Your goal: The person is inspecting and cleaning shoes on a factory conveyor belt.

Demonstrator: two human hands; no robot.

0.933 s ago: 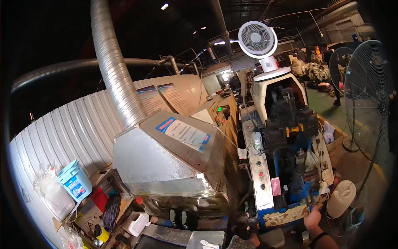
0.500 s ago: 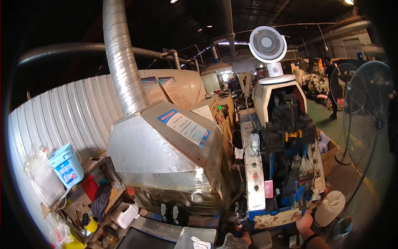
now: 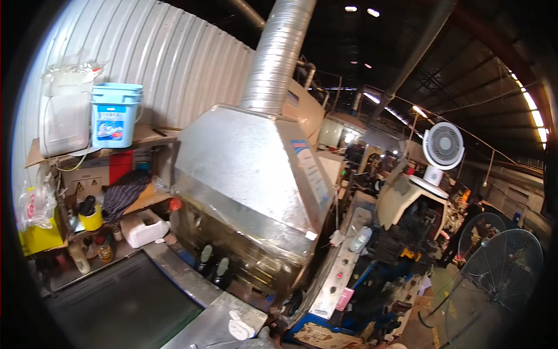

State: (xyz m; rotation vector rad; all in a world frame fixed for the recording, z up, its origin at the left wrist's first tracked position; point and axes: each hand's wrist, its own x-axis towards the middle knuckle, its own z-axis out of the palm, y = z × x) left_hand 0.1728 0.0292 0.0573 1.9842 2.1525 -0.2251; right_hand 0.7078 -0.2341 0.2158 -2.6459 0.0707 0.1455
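Observation:
Neither of my hands can be made out now. A grey, cloth-like shape (image 3: 267, 338) shows at the lower edge; I cannot tell whether it is part of me. Beside it, a crumpled white glove or cloth (image 3: 241, 326) lies on a metal ledge (image 3: 203, 326). To its left stretches a dark flat bed (image 3: 125, 305) with a metal border. Two dark upright objects with pale faces (image 3: 214, 264) stand below the sheet-metal hood (image 3: 232, 168). On the right is the blue-framed machine (image 3: 308, 323) with a white button panel (image 3: 334, 282).
A light blue bucket (image 3: 116, 116) and a translucent jug (image 3: 65, 125) stand on the left shelf. Below are a white container (image 3: 144, 228) and a yellow cup (image 3: 90, 218). A small white fan (image 3: 444, 145) tops the machine; a large pedestal fan (image 3: 497, 285) stands at the right.
My view has swung left and tilted, so the hood and shelf sit further right. My right hand, earlier at the machine's front edge, no longer shows, nor does the hand near the bottom middle.

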